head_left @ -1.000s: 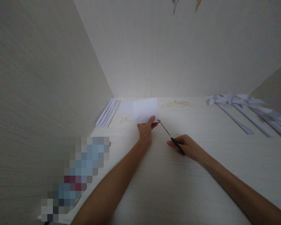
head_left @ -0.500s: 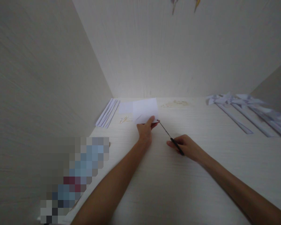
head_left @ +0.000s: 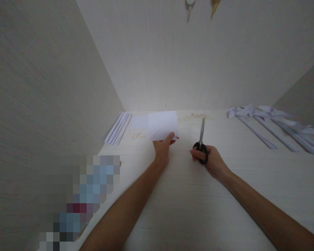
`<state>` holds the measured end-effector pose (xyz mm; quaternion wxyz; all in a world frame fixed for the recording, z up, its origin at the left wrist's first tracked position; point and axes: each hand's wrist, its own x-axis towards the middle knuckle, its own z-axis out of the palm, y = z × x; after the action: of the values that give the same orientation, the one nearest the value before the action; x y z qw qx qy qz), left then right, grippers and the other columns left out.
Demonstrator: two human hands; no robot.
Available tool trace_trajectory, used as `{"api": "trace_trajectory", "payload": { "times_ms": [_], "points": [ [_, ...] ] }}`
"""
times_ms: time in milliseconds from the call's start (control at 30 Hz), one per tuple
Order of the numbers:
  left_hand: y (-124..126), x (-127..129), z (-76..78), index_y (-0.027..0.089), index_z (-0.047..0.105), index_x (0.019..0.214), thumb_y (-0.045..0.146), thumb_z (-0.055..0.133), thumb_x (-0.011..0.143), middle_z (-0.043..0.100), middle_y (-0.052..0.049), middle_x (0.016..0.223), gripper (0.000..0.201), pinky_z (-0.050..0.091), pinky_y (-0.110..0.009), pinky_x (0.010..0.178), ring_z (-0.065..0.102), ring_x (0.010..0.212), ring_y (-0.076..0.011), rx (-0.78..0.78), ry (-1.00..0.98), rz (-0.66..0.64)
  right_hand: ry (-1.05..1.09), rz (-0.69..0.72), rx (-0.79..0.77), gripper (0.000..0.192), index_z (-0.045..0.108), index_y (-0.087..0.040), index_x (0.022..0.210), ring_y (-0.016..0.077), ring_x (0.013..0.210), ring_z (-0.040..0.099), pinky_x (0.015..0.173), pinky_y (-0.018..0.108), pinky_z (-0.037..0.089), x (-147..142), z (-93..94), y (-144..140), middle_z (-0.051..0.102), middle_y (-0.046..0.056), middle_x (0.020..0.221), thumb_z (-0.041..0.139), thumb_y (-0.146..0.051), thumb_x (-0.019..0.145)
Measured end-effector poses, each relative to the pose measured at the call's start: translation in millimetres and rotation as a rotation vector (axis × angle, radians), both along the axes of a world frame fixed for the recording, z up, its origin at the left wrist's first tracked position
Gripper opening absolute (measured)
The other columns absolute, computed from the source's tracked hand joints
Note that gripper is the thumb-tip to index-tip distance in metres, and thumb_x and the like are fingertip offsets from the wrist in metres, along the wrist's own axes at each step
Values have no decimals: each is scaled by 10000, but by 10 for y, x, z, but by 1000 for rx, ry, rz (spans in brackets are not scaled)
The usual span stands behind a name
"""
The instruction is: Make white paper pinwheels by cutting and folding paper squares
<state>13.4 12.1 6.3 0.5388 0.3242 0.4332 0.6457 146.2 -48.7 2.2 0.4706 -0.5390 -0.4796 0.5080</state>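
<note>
beside the far wall, the left hand (head_left: 162, 150) pinches the near edge of a white paper sheet (head_left: 162, 124), thumb on top, so this grip is closed on the sheet, which lies flat on the bench (head_left: 188, 202). just right of that grip, and apart from the sheet, the right hand (head_left: 210, 161) is closed through the black loops of the scissors (head_left: 201, 143); the blades point away from the person and appear shut, clear of the paper. judged step: cutting the sheet, with the blades off the paper at this moment. the next move would call for opening the blades and lining them with the sheet's right edge while the left grip keeps the paper steady. left of the paper grip lies a stack of folded strips (head_left: 119, 127) against the side wall; well to the right of the scissors grip lie long folded paper strips (head_left: 274, 127), fanned out. the surface is pale wood grain, enclosed by pale panels at the back and on both sides. two small items (head_left: 201, 6) hang at the top of the back panel, too small to identify.
</note>
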Motion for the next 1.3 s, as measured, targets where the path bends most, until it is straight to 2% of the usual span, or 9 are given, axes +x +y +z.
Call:
{"api": "trace_trajectory", "payload": {
  "times_ms": [100,300,400,500,600,733,933,1200,1300],
  "points": [
    [-71,62,17,140,603,688,243,681,520,634,-12,636,212,485,-246,507,591,526,-130,29,109,-26,155,-106,10,246,551,-133,656,42,386,296,370,202,179,-32,-36,35,524,-21,489,660,-344,592],
    [-231,159,48,156,632,586,239,692,514,653,-33,648,126,492,-283,630,601,637,-163,132,354,-63,235,-93,6,242,564,-121,641,40,365,333,337,193,198,-77,3,36,561,-3,509,660,-335,583],
    [-277,154,40,183,626,508,234,711,484,643,-29,586,102,486,-301,652,604,670,-190,80,388,-80,322,-113,1,258,561,-118,611,40,344,348,320,195,198,-82,40,39,562,4,501,639,-364,605],
    [-289,137,34,201,597,425,218,709,486,611,-17,501,128,481,-298,650,601,627,-188,57,401,-164,386,-125,-9,252,569,-114,609,38,333,349,313,193,196,-83,61,45,555,2,490,635,-357,612],
    [-277,140,28,200,612,448,219,705,489,622,-17,523,103,479,-306,654,597,608,-185,63,416,-154,374,-121,-4,219,569,-117,597,39,337,345,315,196,189,-81,57,47,560,2,499,654,-319,588],
    [-255,166,37,177,641,540,209,705,483,653,-33,622,91,482,-297,640,605,660,-185,98,394,-109,330,-161,12,206,565,-130,620,48,361,342,341,200,199,-73,6,50,556,-11,487,680,-286,550],
    [-232,152,73,145,616,579,198,687,508,628,-8,601,113,471,-234,510,567,544,-122,65,262,-226,241,-183,92,197,569,-136,680,75,446,391,409,209,236,-64,-61,52,555,-11,509,667,-270,573],
    [-175,113,6,166,633,671,234,699,511,642,0,672,186,493,-235,554,583,597,-113,31,108,-363,180,-175,112,219,556,-135,643,66,409,325,380,215,200,-40,-65,63,528,-6,513,617,-343,613],
    [-167,104,22,164,627,656,223,682,532,635,0,649,148,488,-226,520,582,576,-113,25,116,-370,125,-149,129,241,559,-134,645,66,402,321,376,217,205,-19,-84,74,530,-3,515,608,-369,627]
  ]
}}
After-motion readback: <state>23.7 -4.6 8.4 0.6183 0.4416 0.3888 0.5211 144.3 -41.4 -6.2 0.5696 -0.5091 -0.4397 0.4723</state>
